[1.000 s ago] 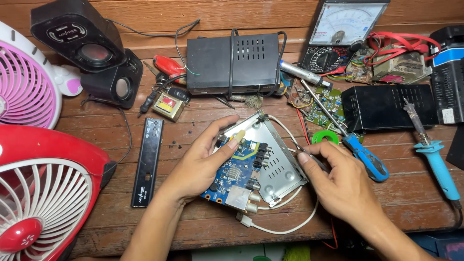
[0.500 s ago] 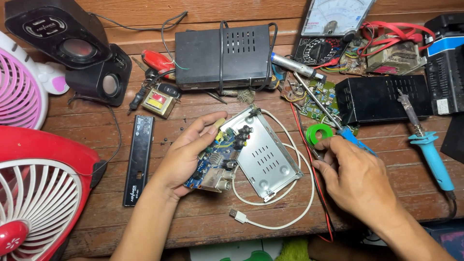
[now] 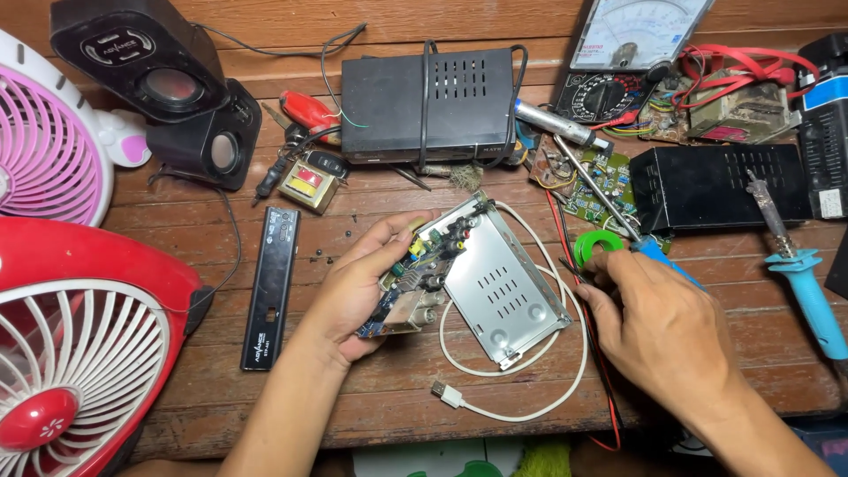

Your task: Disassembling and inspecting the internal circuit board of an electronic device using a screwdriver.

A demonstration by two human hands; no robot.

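— Head view first: what is the left hand point(image 3: 358, 296) doing?

— It grips a blue circuit board point(image 3: 408, 281), tilted up on its edge beside the open metal chassis tray point(image 3: 495, 283), probably so the underside can be reached.

— And the right hand point(image 3: 658, 331)?

— Curled around a thin dark probe or tool tip point(image 3: 572, 265) near the green solder roll point(image 3: 598, 245); just what it pinches I cannot tell. A blue-handled screwdriver point(image 3: 618, 212) lies touching it.

— Where does all this sit?

— Mid wooden desk point(image 3: 397, 397), inside a white cable point(image 3: 521, 406) loop. A black set-top box point(image 3: 428, 106) and an analogue meter point(image 3: 632, 53) stand behind, a red fan point(image 3: 79, 353) to the left.
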